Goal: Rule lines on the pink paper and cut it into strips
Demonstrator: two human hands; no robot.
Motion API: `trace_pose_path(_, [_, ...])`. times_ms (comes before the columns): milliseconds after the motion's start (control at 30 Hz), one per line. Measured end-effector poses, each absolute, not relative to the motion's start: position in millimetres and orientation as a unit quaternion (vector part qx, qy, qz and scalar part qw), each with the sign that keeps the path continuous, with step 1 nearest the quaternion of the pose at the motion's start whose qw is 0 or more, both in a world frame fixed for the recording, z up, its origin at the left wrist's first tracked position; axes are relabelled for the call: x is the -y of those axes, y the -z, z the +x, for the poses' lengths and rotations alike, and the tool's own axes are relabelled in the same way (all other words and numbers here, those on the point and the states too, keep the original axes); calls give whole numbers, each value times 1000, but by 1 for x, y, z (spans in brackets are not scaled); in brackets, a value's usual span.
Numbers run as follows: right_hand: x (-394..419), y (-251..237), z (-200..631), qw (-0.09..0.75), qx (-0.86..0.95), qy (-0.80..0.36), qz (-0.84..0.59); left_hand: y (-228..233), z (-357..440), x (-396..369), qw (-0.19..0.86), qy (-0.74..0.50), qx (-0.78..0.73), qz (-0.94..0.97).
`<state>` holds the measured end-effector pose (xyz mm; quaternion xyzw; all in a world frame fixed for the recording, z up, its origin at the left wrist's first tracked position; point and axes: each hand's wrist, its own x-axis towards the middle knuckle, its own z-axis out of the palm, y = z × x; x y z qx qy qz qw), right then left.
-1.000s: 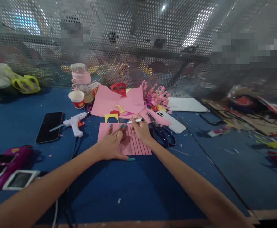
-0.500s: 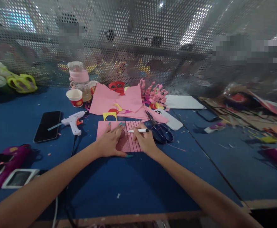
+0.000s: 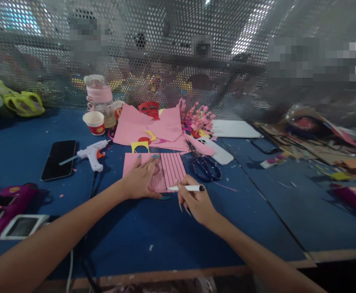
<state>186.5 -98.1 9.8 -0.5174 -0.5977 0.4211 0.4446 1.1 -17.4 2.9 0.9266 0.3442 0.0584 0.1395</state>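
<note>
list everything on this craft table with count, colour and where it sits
lined paper sheet: 1, pink, table centre, under left hand
pen: 1, white with black cap, in right hand
scissors: 1, dark, right of sheet
glue gun: 1, white, left of sheet
phone: 1, black, far left of glue gun
paper pile: several, pink, behind sheet
paper cup: 1, white and red, back left
table: 1, blue
left hand: flat on sheet
right hand: gripping pen at sheet's near edge

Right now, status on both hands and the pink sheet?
Left hand flat on lined pink sheet. Right hand grips white pen, tip at sheet's near edge. Scissors lie just right, apart.
</note>
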Motion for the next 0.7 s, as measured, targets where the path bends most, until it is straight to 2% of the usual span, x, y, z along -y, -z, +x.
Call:
trace_pose_path(233, [101,-18,193,412,612,-441,-511,1,-1,15,135,-77,-330,931])
trace_pose_path(333, [89,-27,200,446,592,-441,-506,2,-2,16,133,-80,-332,930])
trace_pose_path(400, [74,-31,206,495,584,-391,-511,2,-3,16,129,-82,-331,931])
trace_pose_path(500, [44,-28,216,509,613,-283,-534,2,-3,16,120,-89,-327,933])
trace_pose_path(600, [18,-14,222,468,670,-103,-567,1,-2,17,117,-93,-335,930])
trace_pose_path(700, [9,2,223,427,682,-55,-591,0,-1,18,114,-88,-337,930])
